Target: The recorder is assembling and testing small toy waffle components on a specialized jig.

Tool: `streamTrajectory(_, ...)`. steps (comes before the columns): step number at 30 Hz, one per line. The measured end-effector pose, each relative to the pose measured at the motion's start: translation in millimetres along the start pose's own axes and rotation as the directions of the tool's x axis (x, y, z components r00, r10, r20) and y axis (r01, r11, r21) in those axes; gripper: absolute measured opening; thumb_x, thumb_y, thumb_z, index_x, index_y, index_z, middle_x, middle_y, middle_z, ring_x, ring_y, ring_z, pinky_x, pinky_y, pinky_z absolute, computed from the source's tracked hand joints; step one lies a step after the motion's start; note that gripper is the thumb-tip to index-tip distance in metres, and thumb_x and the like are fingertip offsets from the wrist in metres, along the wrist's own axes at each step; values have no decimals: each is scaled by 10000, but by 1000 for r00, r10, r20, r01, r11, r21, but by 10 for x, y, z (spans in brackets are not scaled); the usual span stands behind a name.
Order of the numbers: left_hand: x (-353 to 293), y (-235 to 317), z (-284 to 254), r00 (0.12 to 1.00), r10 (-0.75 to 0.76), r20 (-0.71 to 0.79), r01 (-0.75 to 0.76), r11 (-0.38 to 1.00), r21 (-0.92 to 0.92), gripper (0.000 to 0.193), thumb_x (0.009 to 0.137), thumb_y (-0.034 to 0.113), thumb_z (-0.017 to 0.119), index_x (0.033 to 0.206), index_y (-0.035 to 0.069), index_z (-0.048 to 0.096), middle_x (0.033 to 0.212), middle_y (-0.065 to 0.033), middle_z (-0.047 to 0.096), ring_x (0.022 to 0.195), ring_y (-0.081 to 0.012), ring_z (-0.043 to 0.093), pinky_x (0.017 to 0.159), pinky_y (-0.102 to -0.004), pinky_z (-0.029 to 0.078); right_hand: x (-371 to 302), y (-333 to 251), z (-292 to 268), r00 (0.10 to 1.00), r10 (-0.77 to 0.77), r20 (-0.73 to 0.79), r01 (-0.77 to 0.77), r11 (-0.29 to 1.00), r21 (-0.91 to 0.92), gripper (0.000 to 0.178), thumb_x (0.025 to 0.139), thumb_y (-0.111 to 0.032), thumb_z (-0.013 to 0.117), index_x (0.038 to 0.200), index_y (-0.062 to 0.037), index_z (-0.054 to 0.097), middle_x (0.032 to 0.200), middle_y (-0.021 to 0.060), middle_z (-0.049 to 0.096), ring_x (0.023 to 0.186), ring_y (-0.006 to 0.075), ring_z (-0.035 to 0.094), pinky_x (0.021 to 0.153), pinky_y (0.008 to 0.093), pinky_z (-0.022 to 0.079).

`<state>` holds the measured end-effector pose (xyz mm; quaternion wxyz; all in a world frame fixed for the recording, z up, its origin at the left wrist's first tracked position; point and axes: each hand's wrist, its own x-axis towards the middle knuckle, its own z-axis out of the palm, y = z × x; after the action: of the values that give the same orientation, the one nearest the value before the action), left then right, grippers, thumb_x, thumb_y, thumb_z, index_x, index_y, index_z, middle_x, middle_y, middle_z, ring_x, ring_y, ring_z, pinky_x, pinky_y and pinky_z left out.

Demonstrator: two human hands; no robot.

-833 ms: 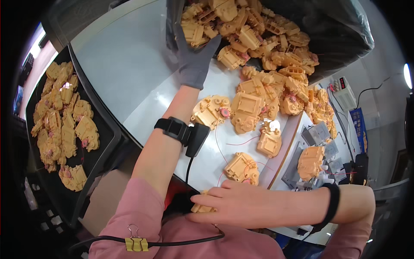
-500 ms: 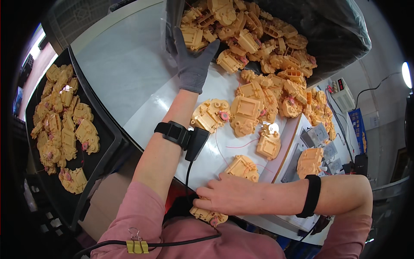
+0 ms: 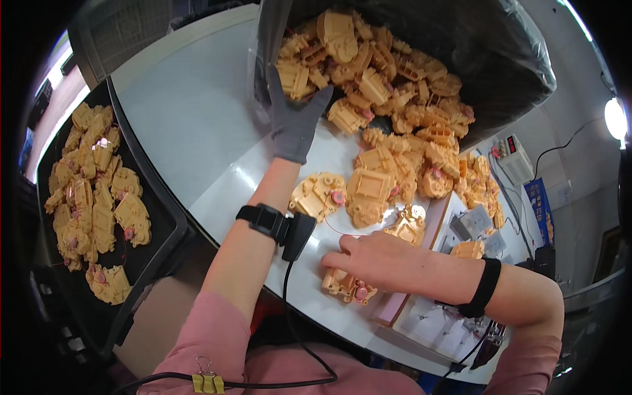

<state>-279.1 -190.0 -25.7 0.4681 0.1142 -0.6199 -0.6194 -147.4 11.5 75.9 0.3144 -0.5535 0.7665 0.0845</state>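
My left hand, in a grey glove, reaches to the mouth of a lined bin. Its thumb and fingers are spread beside a yellow plastic gear housing at the pile's edge; I cannot tell whether they touch it. My bare right hand curls over another yellow gear housing with a pink gear, low over the white table. The hand hides part of that housing. Between my hands lie one housing with a pink wheel and a rectangular-faced one.
The black-lined bin spills housings onto the table. A black tray at left holds a heap of them. At right stand a wooden-edged fixture and a power supply box. A cable hangs from my left wrist.
My right hand has moved up and right from the table's near edge, with the gear housing in it. The left hand has drawn back slightly, fingers still spread.
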Motion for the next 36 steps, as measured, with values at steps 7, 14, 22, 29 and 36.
streamTrajectory(7, -2, -82, -91, 1000, -1, -19, 2, 999, 46, 1133, 702, 427, 887, 1566, 111, 227, 1551, -297, 105, 1457, -398, 200, 1161, -447, 307, 242, 690, -1549, 930, 288, -230, -260, 954, 147, 403, 831, -302, 723, 1188, -124, 666, 1019, 166, 708, 1017, 322, 669, 888, 419, 524)
streamTrajectory(14, -63, 113, -61, 998, -49, 32, 50, 999, -15, 1132, 704, 378, 892, 1573, 125, 212, 1562, -288, 98, 1480, -382, 154, 1177, -437, 290, 1250, 1924, -2402, 377, 329, -866, -376, 909, 182, 764, 830, -667, 611, 1353, -110, 589, 1466, 183, 470, 1305, 389, 494, 1073, 465, 413)
streamTrajectory(22, -10, 93, -112, 1000, -2, -11, 2, 997, 75, 890, 848, 348, 766, 1530, 28, 290, 1528, -212, 285, 1440, -327, 275, 1170, -401, 278, 1102, 1499, -2044, 767, 210, -606, -354, 927, -126, 746, 800, -665, 652, 1228, -55, 659, 1348, 293, 522, 1225, 426, 531, 1044, 441, 430)
streamTrajectory(29, -23, 23, -79, 993, 85, -82, -82, 996, 47, 698, 957, 331, 635, 1512, 32, 334, 1495, -210, 332, 1382, -324, 354, 1140, -380, 314, 690, 1148, -1355, 654, 162, -739, -463, 858, -221, 658, 805, -630, 677, 1221, -120, 656, 1208, 221, 591, 1154, 380, 594, 975, 430, 488)
streamTrajectory(36, -18, 81, -152, 995, 66, -70, -65, 998, 18, 629, 955, 303, 637, 1474, 26, 413, 1465, -198, 380, 1358, -291, 395, 1126, -372, 338, 245, 1405, -1954, 632, 469, -617, -468, 866, 179, 549, 863, -559, 663, 1177, -109, 705, 1122, 146, 698, 1023, 297, 656, 909, 393, 498)
